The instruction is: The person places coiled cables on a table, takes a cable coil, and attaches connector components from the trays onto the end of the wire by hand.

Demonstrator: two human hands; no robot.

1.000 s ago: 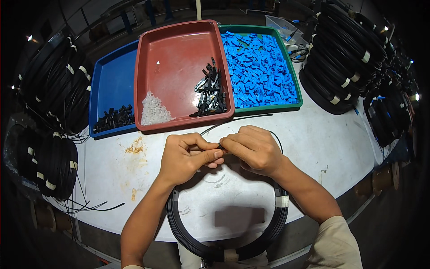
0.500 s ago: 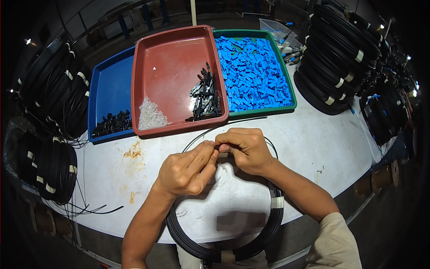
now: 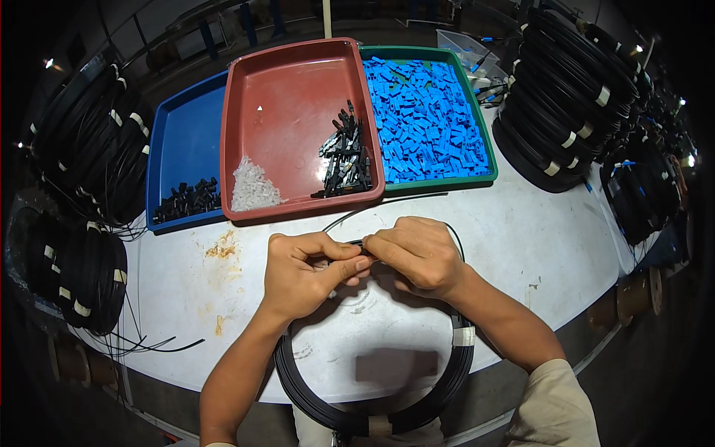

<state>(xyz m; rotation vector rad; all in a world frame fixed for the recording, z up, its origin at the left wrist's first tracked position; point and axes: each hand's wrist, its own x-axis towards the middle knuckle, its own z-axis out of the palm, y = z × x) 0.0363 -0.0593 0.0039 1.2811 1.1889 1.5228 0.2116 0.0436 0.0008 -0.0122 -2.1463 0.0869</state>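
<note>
My left hand (image 3: pixel 304 274) and my right hand (image 3: pixel 421 257) meet above the table, fingertips touching or nearly so. Between them shows a small black piece (image 3: pixel 359 244), apparently at a cable end; fingers cover most of it. Thumb and forefinger of my left hand pinch it from the left. From the right, the curled fingers of my right hand close on it. Below both hands lies a coil of black cable (image 3: pixel 302 391), bound with pale tape (image 3: pixel 463 337) and overhanging the near table edge. One loose strand of cable (image 3: pixel 346 216) arcs out beyond my hands.
Across the table's far side stand a blue tray (image 3: pixel 165 156) with small black parts, a red tray (image 3: pixel 298 211) with white pieces and black-and-silver parts, and a green tray (image 3: pixel 489 160) full of blue clips. Stacked black cable coils (image 3: pixel 570 97) rise at right, more coils (image 3: pixel 82 149) at left.
My left hand has rolled open, its thumb now stretched toward the right hand. The right hand's fingers have turned down over the small black piece. The view has shifted slightly.
</note>
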